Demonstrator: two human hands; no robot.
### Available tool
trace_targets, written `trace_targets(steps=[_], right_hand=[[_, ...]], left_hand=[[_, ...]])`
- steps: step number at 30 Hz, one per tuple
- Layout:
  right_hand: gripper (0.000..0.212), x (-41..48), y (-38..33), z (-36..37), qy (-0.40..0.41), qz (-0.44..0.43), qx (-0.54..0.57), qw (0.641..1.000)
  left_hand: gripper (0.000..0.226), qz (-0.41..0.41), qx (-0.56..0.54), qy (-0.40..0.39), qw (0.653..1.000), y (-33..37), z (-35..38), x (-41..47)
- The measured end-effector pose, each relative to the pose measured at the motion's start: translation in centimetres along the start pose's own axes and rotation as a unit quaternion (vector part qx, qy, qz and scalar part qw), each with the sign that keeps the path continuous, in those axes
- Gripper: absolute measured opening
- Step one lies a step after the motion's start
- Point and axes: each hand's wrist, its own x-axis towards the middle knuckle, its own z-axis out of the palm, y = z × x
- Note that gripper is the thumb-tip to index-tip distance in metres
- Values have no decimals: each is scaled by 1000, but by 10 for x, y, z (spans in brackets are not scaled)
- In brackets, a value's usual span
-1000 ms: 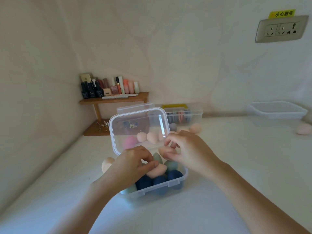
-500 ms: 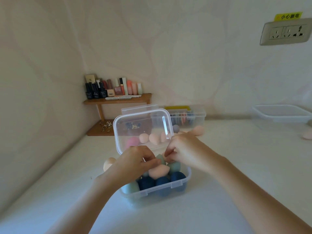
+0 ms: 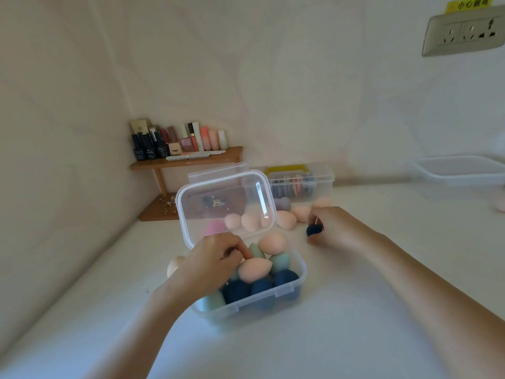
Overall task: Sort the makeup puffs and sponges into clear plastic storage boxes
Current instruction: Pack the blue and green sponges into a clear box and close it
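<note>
A clear plastic box (image 3: 287, 292) with its lid (image 3: 213, 192) standing up holds several peach, green and dark blue sponges. My left hand (image 3: 210, 262) reaches into the box, fingers curled among the sponges and touching a peach sponge (image 3: 254, 269). My right hand (image 3: 337, 228) is to the right of the box, just above the table, and pinches a dark blue sponge (image 3: 313, 230). Loose peach sponges (image 3: 300, 213) and a grey sponge (image 3: 282, 204) lie behind the box. Another peach sponge (image 3: 175, 265) peeks out left of the box.
A second clear box (image 3: 300, 181) with flat puffs stands at the back. An empty clear box (image 3: 461, 170) sits at the far right. A wooden corner shelf (image 3: 188, 161) carries cosmetic bottles. A wall socket (image 3: 464, 31) is at the upper right.
My right hand has left the box and moved right, now pinching a dark blue sponge. My left hand stays in the box among the sponges.
</note>
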Motion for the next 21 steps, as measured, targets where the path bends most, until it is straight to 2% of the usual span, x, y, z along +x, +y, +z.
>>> trace_targets(steps=[2,5,7,9,11,15,21], right_hand=[[16,-2,-6,-2,40,4,39,998],[12,-11,-16,-12,86,-31,238,967],[13,-23,-26,-22,29,-91,381,920],[13,-36,-37,-25,-74,-141,444,882],[13,-45,-47,-20,-127,-178,391,894],[13,-52,-60,-9,-80,-220,241,942],[7,-62,-63,0,-98,-257,182,944]], left_hand=[[29,4,14,3,1000,0,1,-2],[29,10,27,1,1000,-2,3,-3],[28,9,34,-2,999,-2,3,-3],[28,9,38,-1,999,-1,4,-3],[28,10,41,1,999,-1,3,-4],[28,16,50,6,999,1,2,-5],[31,13,30,9,999,1,1,-5]])
